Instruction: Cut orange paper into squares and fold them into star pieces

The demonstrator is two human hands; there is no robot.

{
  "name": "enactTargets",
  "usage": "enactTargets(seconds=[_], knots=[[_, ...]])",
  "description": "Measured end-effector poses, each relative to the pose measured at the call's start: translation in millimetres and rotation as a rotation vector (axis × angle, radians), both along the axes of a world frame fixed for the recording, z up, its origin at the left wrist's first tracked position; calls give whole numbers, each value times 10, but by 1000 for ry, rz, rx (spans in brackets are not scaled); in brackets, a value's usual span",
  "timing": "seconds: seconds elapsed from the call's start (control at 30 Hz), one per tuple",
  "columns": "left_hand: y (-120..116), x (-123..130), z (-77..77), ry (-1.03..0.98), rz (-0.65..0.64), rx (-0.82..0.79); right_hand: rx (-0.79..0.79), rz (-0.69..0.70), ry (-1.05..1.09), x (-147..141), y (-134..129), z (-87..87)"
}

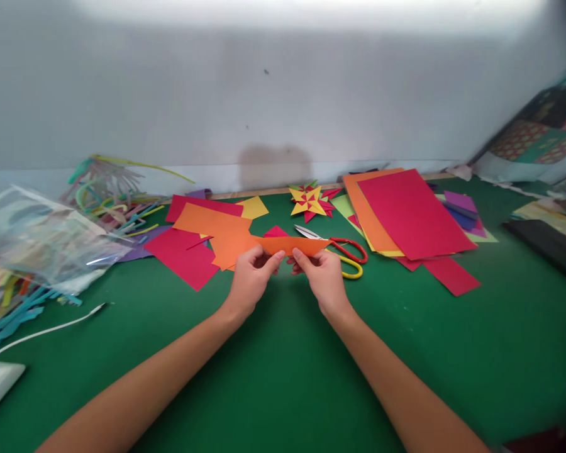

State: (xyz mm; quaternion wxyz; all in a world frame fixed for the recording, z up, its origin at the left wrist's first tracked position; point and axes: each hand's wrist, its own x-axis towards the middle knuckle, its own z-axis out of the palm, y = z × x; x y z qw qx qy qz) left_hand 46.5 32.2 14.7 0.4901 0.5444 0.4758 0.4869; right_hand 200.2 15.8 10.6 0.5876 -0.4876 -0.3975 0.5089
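Note:
An orange paper piece (292, 244) is stretched between my two hands above the green table (273, 377). My left hand (253, 277) pinches its lower edge on the left, thumb in front. On the right, my right hand (321, 277) pinches the same edge, the two thumbs close together. Scissors (351, 258) with red and yellow handles lie just behind and to the right of my right hand, blades partly open. Behind the paper rests a yellow and red folded star (308, 201). Orange sheets (212, 220) and a red sheet (183, 255) lie left of my left hand.
A stack of red sheets (415, 214) over orange and yellow ones lies at the right. Colourful strips and a clear plastic bag (51, 233) cover the left side. A white cable (51, 330) runs in front of them. A black object (547, 248) sits far right.

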Motion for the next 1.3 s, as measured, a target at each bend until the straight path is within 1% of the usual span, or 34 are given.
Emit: enactTargets(seconds=[0.07,0.17,0.3,0.4,0.47,0.53,0.6,0.67,0.7,0.73,0.8,0.83,0.9,0.93,1.0,1.03,1.13,1.2,1.3], knots=[[7,-35,-7,1,7,1,23,32,-52,17,14,-13],[-3,-84,-31,-6,4,-8,18,88,-7,21,26,-36],[-76,-142,-90,20,24,-40,-23,120,32,-35,20,-82],[-128,-206,-139,45,44,-63,-36,156,45,-84,12,-117],[-123,-262,-167,47,37,-52,-45,174,33,-74,17,-131],[-81,-316,-191,-20,41,-14,-42,203,-39,-9,34,-129],[-24,-355,-212,-137,36,23,1,256,-246,100,52,-101],[19,-373,-229,-170,-35,41,45,371,-488,214,62,-54],[29,-374,-234,-139,-100,44,60,468,-564,257,61,-29],[32,-373,-237,-82,-175,44,78,547,-622,287,59,-6],[22,-366,-236,70,-324,54,108,617,-696,302,55,23],[14,-362,-233,130,-376,61,120,609,-717,290,54,27],[6,-356,-226,169,-417,64,140,519,-721,242,57,17],[8,-352,-224,139,-409,55,153,458,-702,212,58,7],[22,-345,-225,14,-334,21,185,353,-633,150,47,-13],[30,-341,-227,-51,-276,2,200,339,-601,120,35,-20],[45,-328,-228,-173,-121,-37,254,371,-583,40,-20,-36],[39,-325,-218,-191,-107,-42,303,355,-587,0,-50,-43],[22,-328,-197,-186,-152,-29,355,312,-560,-28,-64,-49]])
